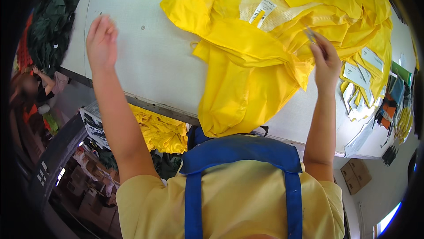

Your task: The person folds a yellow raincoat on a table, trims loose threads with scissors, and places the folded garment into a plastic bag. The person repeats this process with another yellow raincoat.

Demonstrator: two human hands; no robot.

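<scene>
Blue apron straps (240, 150) cross the person's yellow shirt. Beyond, the right hand (326, 62) pinches small metal snips (310, 33) over the yellow raincoat (247, 75) heaped on the grey table (145, 53). Further left, the left hand (101, 40) hovers empty, fingers spread.

At my nine o'clock, dark green fabric (55, 22). At three o'clock, white paper tags (360, 75). At seven o'clock, a bin of yellow cloth (161, 133). Cardboard boxes (355, 175) at four o'clock.
</scene>
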